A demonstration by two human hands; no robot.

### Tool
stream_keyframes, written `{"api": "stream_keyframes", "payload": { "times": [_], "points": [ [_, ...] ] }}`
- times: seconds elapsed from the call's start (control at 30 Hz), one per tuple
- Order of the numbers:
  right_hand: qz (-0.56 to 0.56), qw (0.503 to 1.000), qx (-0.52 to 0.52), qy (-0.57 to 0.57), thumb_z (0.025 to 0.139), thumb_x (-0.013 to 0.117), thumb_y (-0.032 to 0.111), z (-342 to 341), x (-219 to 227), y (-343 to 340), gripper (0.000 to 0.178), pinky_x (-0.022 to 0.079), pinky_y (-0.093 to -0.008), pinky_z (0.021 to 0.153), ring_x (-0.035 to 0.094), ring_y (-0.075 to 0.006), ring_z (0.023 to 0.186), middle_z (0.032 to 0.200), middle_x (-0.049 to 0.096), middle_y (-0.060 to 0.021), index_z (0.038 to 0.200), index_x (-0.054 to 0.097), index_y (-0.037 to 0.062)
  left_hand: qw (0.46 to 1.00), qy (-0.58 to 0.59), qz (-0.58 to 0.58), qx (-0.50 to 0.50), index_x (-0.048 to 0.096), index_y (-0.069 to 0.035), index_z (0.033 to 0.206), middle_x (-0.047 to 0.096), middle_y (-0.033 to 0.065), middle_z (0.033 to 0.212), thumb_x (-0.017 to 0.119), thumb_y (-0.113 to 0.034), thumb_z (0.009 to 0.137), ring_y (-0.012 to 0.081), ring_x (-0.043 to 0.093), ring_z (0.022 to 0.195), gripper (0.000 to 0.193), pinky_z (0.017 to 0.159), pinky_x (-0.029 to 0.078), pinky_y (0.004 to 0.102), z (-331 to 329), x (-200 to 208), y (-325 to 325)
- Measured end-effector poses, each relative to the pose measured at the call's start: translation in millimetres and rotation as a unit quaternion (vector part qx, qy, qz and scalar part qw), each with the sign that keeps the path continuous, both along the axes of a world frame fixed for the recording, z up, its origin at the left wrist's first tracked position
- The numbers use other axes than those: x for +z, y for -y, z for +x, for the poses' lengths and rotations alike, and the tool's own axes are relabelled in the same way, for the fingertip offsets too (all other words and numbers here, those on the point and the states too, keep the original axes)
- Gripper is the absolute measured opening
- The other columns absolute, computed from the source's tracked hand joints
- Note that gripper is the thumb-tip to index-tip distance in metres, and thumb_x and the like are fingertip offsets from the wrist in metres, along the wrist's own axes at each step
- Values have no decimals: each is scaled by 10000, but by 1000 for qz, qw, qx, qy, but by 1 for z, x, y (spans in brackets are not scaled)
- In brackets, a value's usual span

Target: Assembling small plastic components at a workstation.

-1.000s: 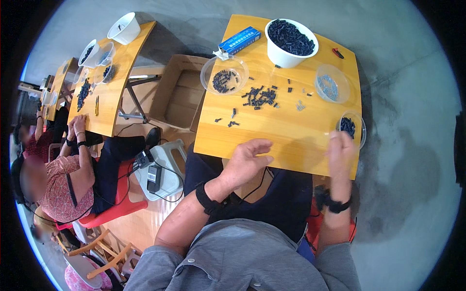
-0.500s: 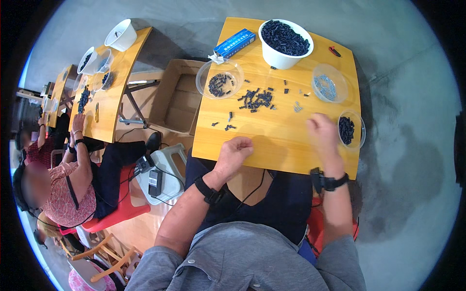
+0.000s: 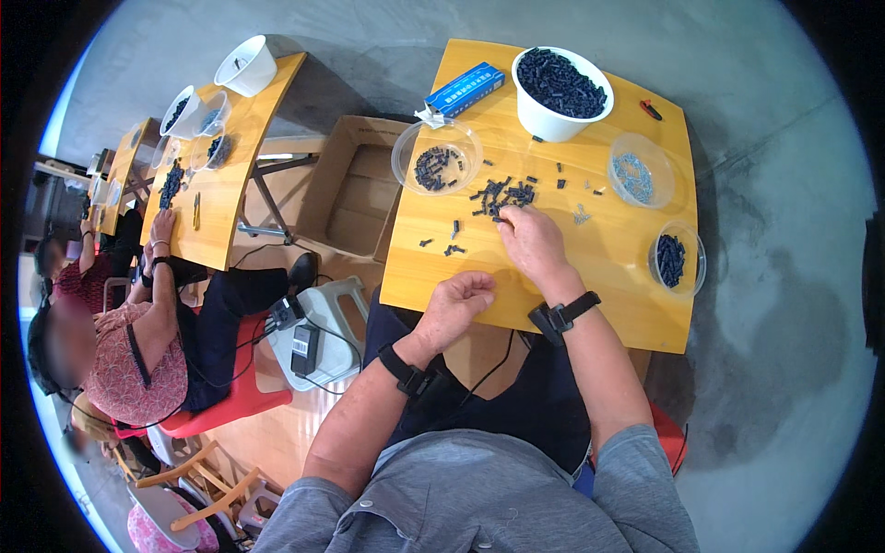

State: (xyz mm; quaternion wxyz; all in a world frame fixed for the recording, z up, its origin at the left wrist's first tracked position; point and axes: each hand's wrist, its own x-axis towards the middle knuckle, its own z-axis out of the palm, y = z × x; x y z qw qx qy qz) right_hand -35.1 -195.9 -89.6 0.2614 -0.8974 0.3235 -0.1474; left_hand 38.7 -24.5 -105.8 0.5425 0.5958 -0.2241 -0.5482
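Note:
On the wooden table, a loose pile of small black plastic pieces point(image 3: 518, 194) lies near the middle. My right hand point(image 3: 535, 244) reaches to the pile's near edge, its fingertips pinched among the pieces; what they grip is hidden. Close to the front edge, my left hand point(image 3: 456, 306) is closed, thumb against curled fingers, and anything inside cannot be made out. A few more black pieces point(image 3: 454, 250) lie left of the pile. To its right is a little heap of silvery screws point(image 3: 581, 215). A clear round tub point(image 3: 402, 164) at the left holds black pieces.
A white bucket point(image 3: 550, 127) full of black pieces stands at the back, beside a blue box point(image 3: 466, 89). Clear tubs of screws point(image 3: 632, 175) and black pieces point(image 3: 671, 262) line the right side. A red-handled tool point(image 3: 651, 111) lies far right. Other people point(image 3: 138, 355) sit at tables leftward.
My right hand has moved left from the table's right part to the pile. The left hand stays near the front edge, still closed. The whole view has shifted slightly.

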Motion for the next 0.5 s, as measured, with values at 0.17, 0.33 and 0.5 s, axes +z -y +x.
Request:
{"api": "stream_keyframes", "payload": {
  "times": [0.17, 0.33, 0.5],
  "points": [
    [-23, 1000, 11, -14, 824, 587, 164, 1, -4, 1, 155, 482, -465, 702, 600, -361, 784, 800, 607, -159, 903, 613, 33, 1000, -11, -14, 5, 562, 21, 1116, 615, 62, 1044, 582, -3, 858, 137, 574, 967, 259, 874, 456, 258, -1, -3, 0],
    [-40, 998, 38, 40, 831, 587, 117, -17, 2, -3, 133, 503, -411, 638, 624, -303, 703, 759, 603, -143, 904, 590, 6, 997, -30, 40, 58, 567, 10, 1111, 626, 60, 980, 579, -32, 871, 128, 600, 841, 245, 750, 481, 256, -4, 20, 5],
    [455, 872, 6, 181, 879, 557, 45, -42, 23, -24, 76, 482, -227, 518, 589, -90, 563, 724, 607, -41, 929, 566, -11, 993, -38, -12, 114, 578, 10, 1091, 629, 58, 941, 581, -47, 877, 125, 602, 777, 222, 703, 487, 257, -6, 31, 9]
  ]
}}
